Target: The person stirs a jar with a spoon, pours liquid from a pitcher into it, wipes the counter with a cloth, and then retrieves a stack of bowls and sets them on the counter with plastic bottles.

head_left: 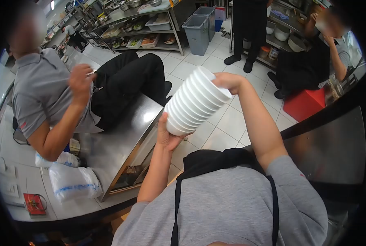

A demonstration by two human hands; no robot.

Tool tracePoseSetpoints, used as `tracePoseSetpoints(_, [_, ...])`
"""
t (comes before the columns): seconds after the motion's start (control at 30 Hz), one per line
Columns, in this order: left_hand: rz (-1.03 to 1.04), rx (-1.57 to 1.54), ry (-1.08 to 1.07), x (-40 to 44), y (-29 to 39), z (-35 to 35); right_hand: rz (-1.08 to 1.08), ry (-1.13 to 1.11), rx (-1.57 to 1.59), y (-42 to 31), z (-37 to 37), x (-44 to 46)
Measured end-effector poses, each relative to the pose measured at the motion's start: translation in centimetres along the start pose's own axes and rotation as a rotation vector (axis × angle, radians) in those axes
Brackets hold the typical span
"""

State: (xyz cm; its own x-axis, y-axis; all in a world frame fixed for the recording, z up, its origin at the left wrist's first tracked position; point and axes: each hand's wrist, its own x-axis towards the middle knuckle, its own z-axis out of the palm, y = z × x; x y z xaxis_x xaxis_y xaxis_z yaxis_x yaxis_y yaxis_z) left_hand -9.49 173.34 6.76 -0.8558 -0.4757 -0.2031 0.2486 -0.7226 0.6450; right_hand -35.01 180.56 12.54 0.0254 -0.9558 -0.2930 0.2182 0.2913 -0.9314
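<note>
A tilted stack of nested white bowls (196, 102) is held up in front of my chest, its open end toward the upper right. My left hand (170, 135) is wrapped round the lower end, thumb along the side and fingers underneath. At the upper end, my right hand (228, 82) grips the rim of the end bowl; some of its fingers are hidden inside the opening and slightly blurred.
A steel counter (129, 131) stands at left, with a person (56, 90) sitting on it. Clear plastic packs (74, 182) lie nearby. Grey bins (197, 35) and loaded shelves stand behind. Another person (305, 61) sits by a red box (303, 104) at right.
</note>
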Motion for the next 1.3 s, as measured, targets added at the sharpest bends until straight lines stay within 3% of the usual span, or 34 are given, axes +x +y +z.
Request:
tracePoseSetpoints(0.07, [-0.015, -0.032, -0.030, 1.3, 0.7, -0.7, 0.099, -0.018, -0.090, -1.4, -0.4, 1.6])
tracePoseSetpoints(0.3, [-0.032, 0.024, -0.038, 8.5, 3.7, -2.2, 0.049, -0.046, 0.011, -2.4, -4.6, 5.6])
tracePoseSetpoints(0.37, [-0.077, 0.044, -0.049, 11.5, 4.5, -2.7, 0.042, 0.142, 0.043, -2.6, -5.5, 5.7])
tracePoseSetpoints(0.5, [-0.194, 0.097, -0.077, 17.0, 6.5, -3.1, -0.032, 0.271, 0.149, -0.7, -8.3, 6.1])
tracePoseSetpoints(0.83, [-0.465, 0.252, -0.183, 29.0, 8.1, -1.4, 0.010, 0.568, 0.347, -0.4, -15.4, 6.8])
tracePoseSetpoints(1.07, [-0.380, 0.233, -0.172, 40.5, 10.4, -0.1, 0.001, 0.474, 0.321, -5.6, -26.3, 14.2])
tracePoseSetpoints(1.3, [-0.189, 0.163, -0.046, 48.9, 14.4, 1.7, 0.026, 0.212, 0.201, -13.2, -36.3, 24.2])
